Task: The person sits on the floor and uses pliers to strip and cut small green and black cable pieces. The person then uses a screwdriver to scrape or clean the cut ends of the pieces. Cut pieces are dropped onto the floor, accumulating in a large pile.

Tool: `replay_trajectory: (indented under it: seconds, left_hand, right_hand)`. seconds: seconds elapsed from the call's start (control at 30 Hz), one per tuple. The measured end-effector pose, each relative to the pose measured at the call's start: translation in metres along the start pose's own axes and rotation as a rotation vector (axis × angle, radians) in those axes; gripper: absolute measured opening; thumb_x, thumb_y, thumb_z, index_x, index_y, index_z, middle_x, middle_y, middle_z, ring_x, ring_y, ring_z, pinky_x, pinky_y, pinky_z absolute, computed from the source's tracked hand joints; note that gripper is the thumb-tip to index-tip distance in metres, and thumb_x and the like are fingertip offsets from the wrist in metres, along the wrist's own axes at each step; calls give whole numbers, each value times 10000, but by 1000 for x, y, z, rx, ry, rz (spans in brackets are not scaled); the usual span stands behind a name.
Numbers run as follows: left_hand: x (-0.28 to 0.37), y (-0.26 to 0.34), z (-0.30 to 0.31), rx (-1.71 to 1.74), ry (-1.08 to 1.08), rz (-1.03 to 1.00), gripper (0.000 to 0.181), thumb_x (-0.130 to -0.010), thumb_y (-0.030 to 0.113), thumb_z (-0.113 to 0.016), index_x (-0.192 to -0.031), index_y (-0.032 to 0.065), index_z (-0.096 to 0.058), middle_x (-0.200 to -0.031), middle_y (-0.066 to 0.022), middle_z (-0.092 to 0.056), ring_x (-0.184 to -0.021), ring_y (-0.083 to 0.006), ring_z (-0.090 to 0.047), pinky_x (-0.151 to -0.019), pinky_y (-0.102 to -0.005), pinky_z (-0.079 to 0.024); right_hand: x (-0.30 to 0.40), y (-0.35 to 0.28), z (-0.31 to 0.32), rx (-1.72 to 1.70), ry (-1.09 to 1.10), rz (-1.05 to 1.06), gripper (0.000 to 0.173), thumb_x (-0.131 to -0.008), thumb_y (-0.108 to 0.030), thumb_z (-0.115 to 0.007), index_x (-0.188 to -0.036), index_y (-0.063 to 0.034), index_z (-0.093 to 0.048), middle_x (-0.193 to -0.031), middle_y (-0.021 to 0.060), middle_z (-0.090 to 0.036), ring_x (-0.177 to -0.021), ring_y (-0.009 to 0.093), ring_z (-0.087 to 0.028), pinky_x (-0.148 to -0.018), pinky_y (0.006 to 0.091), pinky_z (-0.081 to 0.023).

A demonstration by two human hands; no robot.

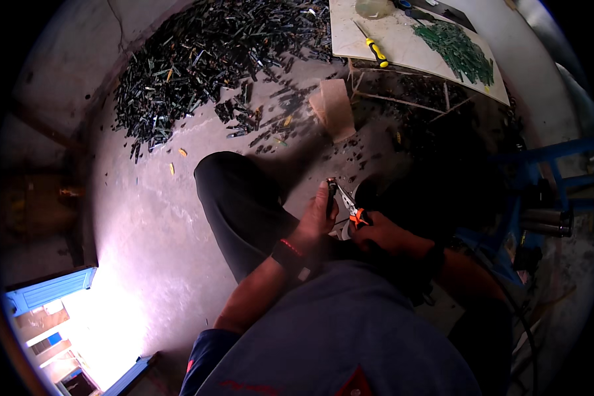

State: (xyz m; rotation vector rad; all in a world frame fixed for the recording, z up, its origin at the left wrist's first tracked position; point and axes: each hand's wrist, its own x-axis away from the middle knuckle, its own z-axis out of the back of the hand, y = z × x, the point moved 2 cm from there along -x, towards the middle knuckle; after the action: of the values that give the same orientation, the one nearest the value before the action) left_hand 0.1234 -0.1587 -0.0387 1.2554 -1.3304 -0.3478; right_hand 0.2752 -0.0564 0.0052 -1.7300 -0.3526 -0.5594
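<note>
Between the thumb and fingers of my left hand (318, 214) is a small dark part (331, 190), held upright, with a coppery tip at its top. My right hand (376, 231) grips a pair of pliers (360, 217) by its orange and black handles. The metal jaws of the pliers reach up and left, close beside the dark part. Whether the jaws touch it I cannot tell. Both hands are in front of my lap, above the floor (163, 222).
A large heap of dark elongated parts (218, 54) covers the floor ahead. A board-topped table (346, 34) at upper right bears a yellow-black screwdriver (376, 52) and green strips (455, 52). Folded cardboard (335, 109) lies before it. A blue metal frame (559, 173) stands right. Light enters through a doorway (94, 326).
</note>
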Motion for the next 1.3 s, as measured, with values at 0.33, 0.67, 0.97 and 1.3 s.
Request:
replay_trajectory:
  seconds: [0.33, 0.67, 0.97, 1.3]
  left_hand:
    - [-3, 7, -2, 291, -99, 222, 674, -917, 674, -272, -567, 113, -401, -494, 26, -326, -394, -113, -273, -380, -262, -213]
    - [4, 23, -5, 773, -419, 331, 661, -922, 666, -260, -558, 125, -370, -469, 43, -258, -354, -92, -208, -343, -231, -196]
    - [2, 18, -4, 776, -467, 265, 664, -941, 638, -250, -584, 97, -396, -477, 34, -275, -378, -101, -246, -371, -235, -228]
    - [4, 12, 2, 715, -354, 181, 614, -938, 611, -332, -618, 97, -439, -518, 18, -318, -424, -104, -279, -407, -242, -223]
  right_hand:
    - [34, -62, -22, -522, 247, 86, 122, -822, -105, -535, -918, -30, -529, -731, 33, -565, -625, 92, -525, -575, 224, -418]
    - [-6, -4, 40, -26, 484, 56, 257, -792, -139, -612, -993, 6, -544, -773, 33, -568, -625, 109, -550, -589, 255, -459]
    - [-5, -103, 120, 647, 1229, 326, 533, -774, -185, -645, -1231, 30, -473, -1062, 183, -609, -989, 330, -601, -851, 374, -466]
    - [-55, -156, 213, 1001, 1378, 270, 434, -718, -251, -697, -1066, -25, -570, -916, 220, -639, -892, 421, -594, -777, 491, -479]
